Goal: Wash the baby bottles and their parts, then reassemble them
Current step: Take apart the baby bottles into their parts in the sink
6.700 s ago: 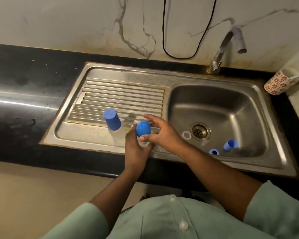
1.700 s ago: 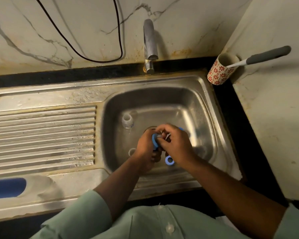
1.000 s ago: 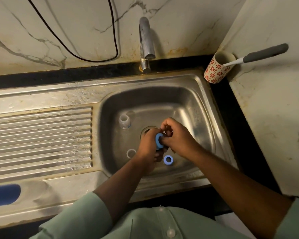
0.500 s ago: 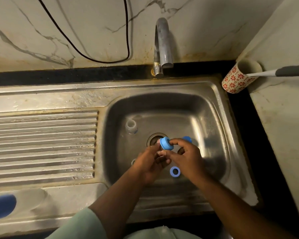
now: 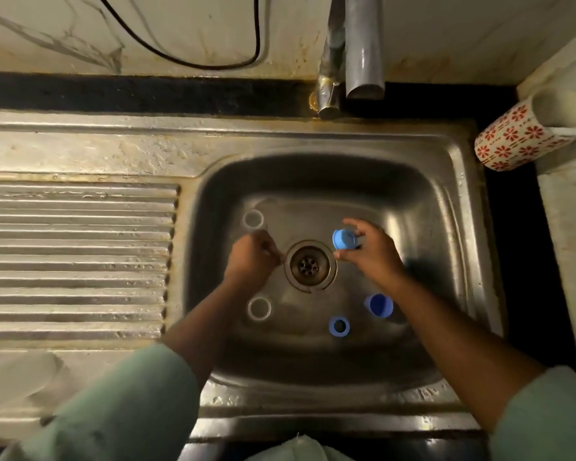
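Inside the steel sink [image 5: 446, 201], my right hand [image 5: 374, 257] pinches a blue bottle collar [image 5: 344, 238] just right of the drain [image 5: 310, 266]. My left hand [image 5: 251, 259] hovers left of the drain with its fingers curled; whether it holds anything is unclear. A clear part [image 5: 253, 219] stands just beyond the left hand. On the sink floor nearer me lie a clear ring [image 5: 259, 308], a blue ring [image 5: 339, 326] and a blue cap [image 5: 378, 305].
The tap spout [image 5: 363, 44] hangs over the back rim. A red-flowered cup [image 5: 512, 138] leans at the back right corner. The ribbed drainboard [image 5: 74, 261] stretches to the left. A black cable [image 5: 193, 63] loops on the wall.
My hands have come apart: the blue collar they held together is now in the right hand alone, and the left hand has moved left of the drain. The camera leaned in closer.
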Tool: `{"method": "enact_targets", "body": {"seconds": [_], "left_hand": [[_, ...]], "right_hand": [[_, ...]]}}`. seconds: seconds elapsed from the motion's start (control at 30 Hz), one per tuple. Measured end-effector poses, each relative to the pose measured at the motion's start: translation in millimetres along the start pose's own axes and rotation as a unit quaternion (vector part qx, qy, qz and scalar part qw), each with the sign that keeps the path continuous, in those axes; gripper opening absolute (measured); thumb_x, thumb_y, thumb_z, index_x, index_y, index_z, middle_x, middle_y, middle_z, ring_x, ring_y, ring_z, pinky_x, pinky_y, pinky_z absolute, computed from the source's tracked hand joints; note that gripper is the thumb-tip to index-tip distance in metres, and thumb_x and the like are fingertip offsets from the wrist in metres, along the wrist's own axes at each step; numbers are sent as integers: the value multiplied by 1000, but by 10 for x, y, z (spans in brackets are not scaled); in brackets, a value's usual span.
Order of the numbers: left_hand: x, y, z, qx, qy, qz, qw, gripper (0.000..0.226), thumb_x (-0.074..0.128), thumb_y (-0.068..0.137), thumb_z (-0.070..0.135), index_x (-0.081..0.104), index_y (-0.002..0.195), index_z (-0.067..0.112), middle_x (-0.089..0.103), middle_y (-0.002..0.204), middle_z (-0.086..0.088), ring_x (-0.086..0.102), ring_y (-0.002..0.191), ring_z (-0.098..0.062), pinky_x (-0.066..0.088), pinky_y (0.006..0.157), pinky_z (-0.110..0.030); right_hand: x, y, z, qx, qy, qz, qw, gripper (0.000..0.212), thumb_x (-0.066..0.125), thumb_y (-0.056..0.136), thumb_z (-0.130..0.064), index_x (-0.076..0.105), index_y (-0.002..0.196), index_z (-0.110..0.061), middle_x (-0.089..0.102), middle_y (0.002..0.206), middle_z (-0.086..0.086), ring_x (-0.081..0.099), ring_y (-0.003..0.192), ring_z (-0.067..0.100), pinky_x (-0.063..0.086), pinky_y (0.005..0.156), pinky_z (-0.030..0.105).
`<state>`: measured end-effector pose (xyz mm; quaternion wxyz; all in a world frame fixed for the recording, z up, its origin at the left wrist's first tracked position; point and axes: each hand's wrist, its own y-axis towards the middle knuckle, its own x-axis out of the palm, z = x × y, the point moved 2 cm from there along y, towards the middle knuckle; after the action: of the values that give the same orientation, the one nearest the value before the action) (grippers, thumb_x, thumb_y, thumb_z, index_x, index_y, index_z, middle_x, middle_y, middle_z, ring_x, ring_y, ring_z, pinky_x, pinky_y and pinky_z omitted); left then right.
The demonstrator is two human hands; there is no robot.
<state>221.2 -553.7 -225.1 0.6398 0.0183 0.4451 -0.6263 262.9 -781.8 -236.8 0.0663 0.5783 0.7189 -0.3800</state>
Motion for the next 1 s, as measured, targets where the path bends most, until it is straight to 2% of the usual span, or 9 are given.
{"method": "enact_targets", "body": {"seconds": [0.13,0.23,0.33,0.43,0.53,0.63,0.77,0.9,1.0], "left_hand": [[67,242,-178,5,199,-58,978,14,65,92,16,63,105,12,62,118,-14,61,107,-36,48,84,-38],[82,300,-283,38,247,-52,967,19,51,98,13,62,113,8,60,125,-19,58,113,-39,45,88,-38],[45,318,-324,35,269,-45,961,22,50,97,11,63,115,9,61,126,-19,59,115,-40,47,92,-41],[-80,245,-272,14,228,-1,974,25,55,94,13,67,115,16,64,125,-14,61,114,-38,49,90,-39],[-211,-3,-224,22,170,54,984,28,62,94,20,70,120,22,67,123,-10,62,113,-35,50,90,-38],[-339,-408,-239,53,56,140,987,24,66,91,16,74,113,18,75,112,-7,68,106,-29,51,87,-31],[-486,-934,-383,88,-45,235,967,25,66,86,5,77,107,13,77,101,-5,70,92,-17,38,74,-3],[-625,-1253,-643,134,-68,264,953,21,67,86,1,76,102,11,76,95,-6,70,84,-22,43,77,-19],[-770,-1476,-908,159,-77,268,947,14,69,88,3,77,98,9,75,93,-7,70,82,-26,42,75,-20]], "right_hand": [[157,353,123,-88,-213,-31,973,56,79,74,-11,58,125,-19,48,124,2,54,109,25,48,90,38],[188,513,164,-102,-367,-36,924,50,70,83,-15,52,129,-20,44,129,6,54,109,30,47,87,40],[133,554,131,-63,-448,-4,892,62,72,83,-22,41,137,-25,42,132,11,55,108,33,47,83,42],[76,421,59,-55,-412,21,909,46,68,86,-23,51,129,-20,48,127,10,54,108,32,48,83,41],[110,72,4,-86,-343,37,935,14,59,90,-19,66,99,-12,60,112,10,59,97,31,48,75,36],[186,-419,-57,-88,-286,33,953,14,57,89,-15,60,75,-14,64,92,7,60,79,26,42,58,26],[414,-951,-246,-110,-233,-21,966,14,63,87,-19,64,76,-10,63,85,4,61,77,21,52,67,38],[662,-1309,-542,-136,-202,-31,969,17,66,86,-26,65,76,-13,66,78,3,61,74,20,53,70,38],[889,-1554,-821,-158,-157,-29,975,16,70,84,-22,69,76,-9,65,77,3,60,76,19,48,71,36]]}}
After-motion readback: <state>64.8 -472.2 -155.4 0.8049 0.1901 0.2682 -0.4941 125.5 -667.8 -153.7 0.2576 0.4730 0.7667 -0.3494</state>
